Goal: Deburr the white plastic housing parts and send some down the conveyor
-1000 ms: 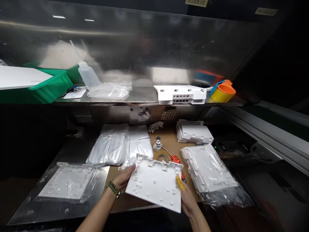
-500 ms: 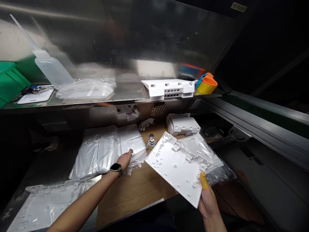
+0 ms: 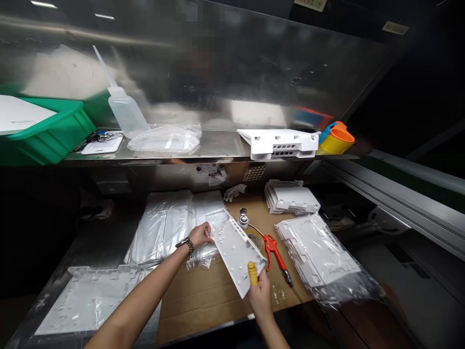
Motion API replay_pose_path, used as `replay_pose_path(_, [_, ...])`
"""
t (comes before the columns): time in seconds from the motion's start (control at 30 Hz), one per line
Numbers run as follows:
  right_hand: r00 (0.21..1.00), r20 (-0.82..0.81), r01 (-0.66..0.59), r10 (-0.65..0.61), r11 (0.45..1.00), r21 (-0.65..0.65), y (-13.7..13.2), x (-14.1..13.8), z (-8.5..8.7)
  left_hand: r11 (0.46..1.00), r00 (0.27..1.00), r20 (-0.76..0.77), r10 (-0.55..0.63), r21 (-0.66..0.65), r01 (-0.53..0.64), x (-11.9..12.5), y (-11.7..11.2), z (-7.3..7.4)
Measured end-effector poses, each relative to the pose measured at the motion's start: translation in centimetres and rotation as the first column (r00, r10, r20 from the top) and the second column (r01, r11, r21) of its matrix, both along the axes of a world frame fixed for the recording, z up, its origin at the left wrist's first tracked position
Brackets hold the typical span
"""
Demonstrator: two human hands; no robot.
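We are viewing a steel workbench with a cardboard sheet lying across its near middle. A steel shelf is running along the far side under a reflective metal back panel, which is mirroring ceiling lights. A grey rail is slanting along the right. Surroundings are showing dark.

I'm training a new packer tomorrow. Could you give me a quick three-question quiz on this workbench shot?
1. True or false: the white panel lies flat on the cardboard.
2. What stands on the upper shelf near the green bin? A squeeze bottle, B hammer, C kettle.
3. What colour is the finger cover on the right hand?
Key: 1 false, the right hand holds it up, tilted. 2 A. 3 yellow.
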State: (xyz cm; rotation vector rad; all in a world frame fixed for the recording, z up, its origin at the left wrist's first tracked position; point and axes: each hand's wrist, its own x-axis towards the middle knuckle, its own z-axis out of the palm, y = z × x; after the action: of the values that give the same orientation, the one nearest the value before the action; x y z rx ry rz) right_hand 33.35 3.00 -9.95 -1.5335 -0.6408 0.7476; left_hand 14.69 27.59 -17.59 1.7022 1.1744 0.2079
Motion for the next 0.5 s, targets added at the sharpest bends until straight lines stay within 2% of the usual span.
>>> replay_pose_path(0.1, [0.999, 0.019, -0.029, 0.030, 1.000, -0.006, 0.6, -1.0, -0.5, 0.997, 0.999, 0.025, -0.048, -0.060, 0.050, -0.2, 0.2, -0.1])
replay_pose_path(0.2, [0.998, 0.062, -0.005, 0.006, 1.000, -0.027, -0.2, -0.8, -1.4, 0.996, 0.997, 0.044, -0.056, -0.069, 0.059, -0.5, 0.0, -0.4])
replay_pose_path(0.27, [0.990, 0.140, -0.016, 0.020, 1.000, -0.025, -0.8, -0.6, -2.0, 0.999, 0.998, 0.040, -0.040, -0.023, 0.041, -0.6, -0.3, -0.6])
replay_pose_path(0.37, [0.951, 0.291, -0.108, 0.106, 0.994, -0.009, -1.0, -0.9, -2.7, 0.995, 1.000, -0.011, -0.021, 0.093, 0.022, -0.3, -0.8, -0.5])
replay_pose_path(0.5, [0.924, 0.360, -0.135, 0.127, 0.991, -0.004, 0.0, -1.7, -3.4, 0.963, 0.994, -0.105, -0.029, 0.265, 0.056, 0.1, -1.5, 0.6])
